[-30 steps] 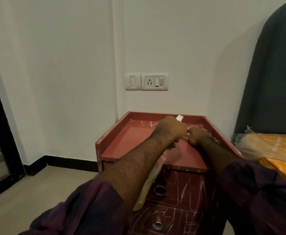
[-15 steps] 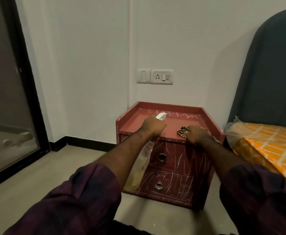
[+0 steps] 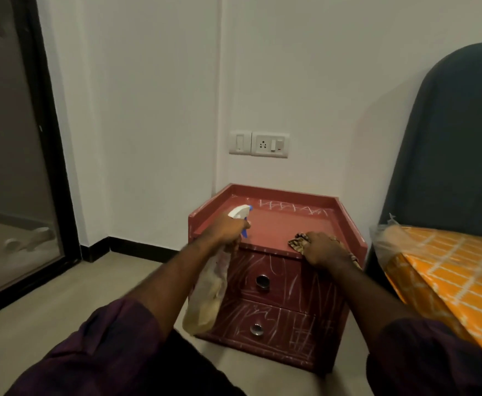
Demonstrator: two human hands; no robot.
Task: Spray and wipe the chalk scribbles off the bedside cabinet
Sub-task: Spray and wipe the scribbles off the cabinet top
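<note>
Two hands: left hand [image 3: 225,228] grips spray bottle [image 3: 205,295], right hand [image 3: 321,250] clutches cloth [image 3: 298,242] atop scribbled cabinet [image 3: 285,284].

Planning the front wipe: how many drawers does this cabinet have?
2: the upper drawer sits just under the top, the lower drawer beneath it. The spray bottle hides their left edges.

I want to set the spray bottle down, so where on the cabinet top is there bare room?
The middle of the bedside cabinet top is bare, between the left hand with the spray bottle and the right hand on the cloth, in front of the chalk zigzags. The front right corner is crowded.
</note>
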